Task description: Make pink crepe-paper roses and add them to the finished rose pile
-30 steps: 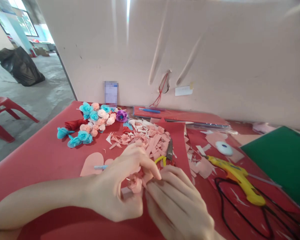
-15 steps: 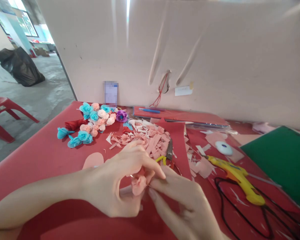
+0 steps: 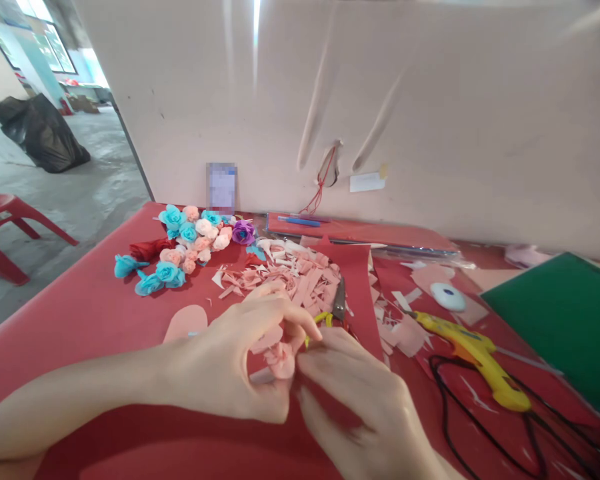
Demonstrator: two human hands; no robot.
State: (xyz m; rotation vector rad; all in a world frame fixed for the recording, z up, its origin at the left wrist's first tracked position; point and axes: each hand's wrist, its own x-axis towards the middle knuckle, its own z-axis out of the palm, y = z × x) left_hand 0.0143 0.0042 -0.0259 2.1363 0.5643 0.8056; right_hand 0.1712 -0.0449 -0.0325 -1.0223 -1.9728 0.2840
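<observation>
A small pink paper flower (image 3: 281, 360) sits between both of my hands, low in the middle of the view. My left hand (image 3: 230, 360) curls round it, thumb and forefinger pinching its top. My right hand (image 3: 365, 407) presses its fingertips against the flower's right side, fingers closed together. Just behind my fingers lie scissors (image 3: 334, 308) with yellow handles on a heap of pink paper scraps (image 3: 290, 277). The red table (image 3: 90, 313) lies under everything.
A cluster of finished blue, pink and purple paper flowers (image 3: 190, 243) lies at the back left. A yellow glue gun (image 3: 475, 353) with a black cord lies to the right, beside a white oval object (image 3: 447, 295) and a green sheet (image 3: 565, 320). A pale board stands behind the table.
My hands have turned the pink flower slightly and shifted it a little up and right. My right hand has drawn in closer to it. Nothing else has moved.
</observation>
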